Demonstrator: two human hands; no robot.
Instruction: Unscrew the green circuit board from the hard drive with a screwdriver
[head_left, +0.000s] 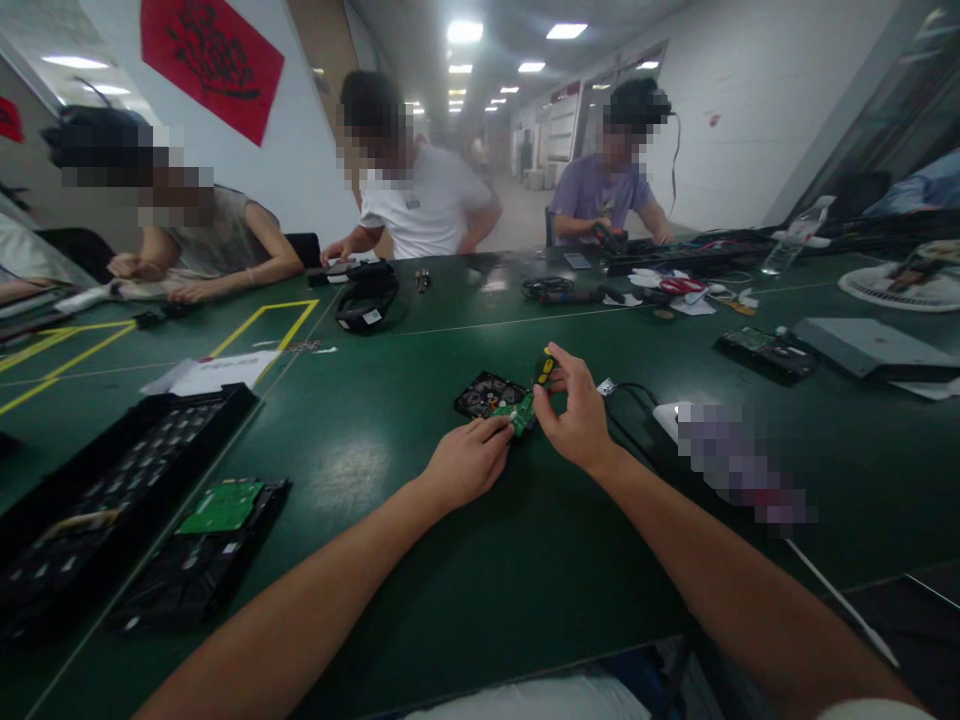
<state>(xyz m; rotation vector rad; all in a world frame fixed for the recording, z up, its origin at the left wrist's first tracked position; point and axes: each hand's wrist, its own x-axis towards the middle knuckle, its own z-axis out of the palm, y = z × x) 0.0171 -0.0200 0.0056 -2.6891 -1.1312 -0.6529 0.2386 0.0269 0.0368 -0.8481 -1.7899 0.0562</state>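
At the middle of the green table, my right hand [576, 408] is closed around a yellow and black screwdriver [545, 366], held upright over a small green circuit board [517, 412]. The screwdriver's tip is too small to make out. My left hand [471, 458] reaches in from the left, its fingers pinched on the near edge of that board. Just behind the board lies a square black cooling fan [486, 394], partly covered by it. Whether the board is joined to the fan, I cannot tell.
To the left lie a long black tray [135, 480] and a black unit with a green board [219, 506]. On the right are a phone [731, 460] with a cable, a drive [766, 352] and a grey metal box [877, 347]. Several people sit across the table.
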